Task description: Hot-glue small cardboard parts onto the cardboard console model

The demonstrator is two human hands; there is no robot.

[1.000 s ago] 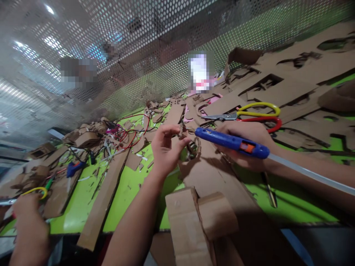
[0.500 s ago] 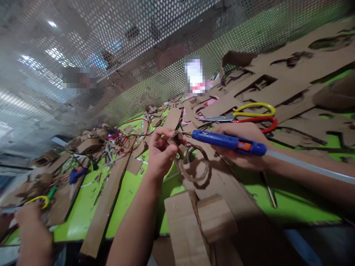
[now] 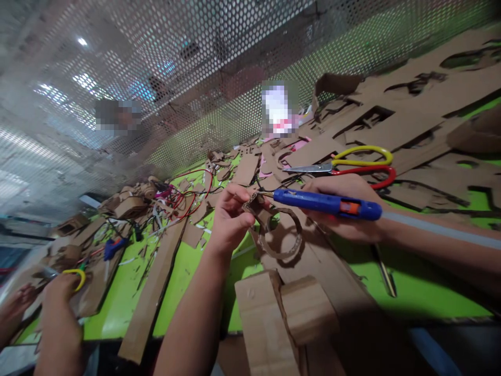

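Green worktable [image 3: 183, 271], backed by a perforated metal screen [image 3: 195, 68] and littered with cut cardboard sheets [image 3: 410, 125], offcuts and a tangle of red and black wires [image 3: 188, 193]. Nearest the camera stood a folded cardboard assembly [image 3: 282, 318]. Yellow-and-red-handled scissors [image 3: 352, 162] lay on the sheets just beyond the right hand [image 3: 344, 209], which was wrapped around a blue hot-glue gun [image 3: 324, 203] with a glue stick [image 3: 438, 232] trailing from its rear. The nozzle met a small cardboard piece [image 3: 254, 201] pinched between thumb and fingers of the left hand [image 3: 230, 222]; a toothed cardboard ring [image 3: 284, 235] lay just below, possibly joined to that piece, though blur left this uncertain. At lower left, another person's hand [image 3: 62, 292] gripped yellow-handled scissors [image 3: 74, 274].

Risk, as judged: the pinching fingertips sat beside the nozzle, so hot glue could burn them; excess glue could drip onto the ring, and a slackened pinch could shift the piece before the bond set.
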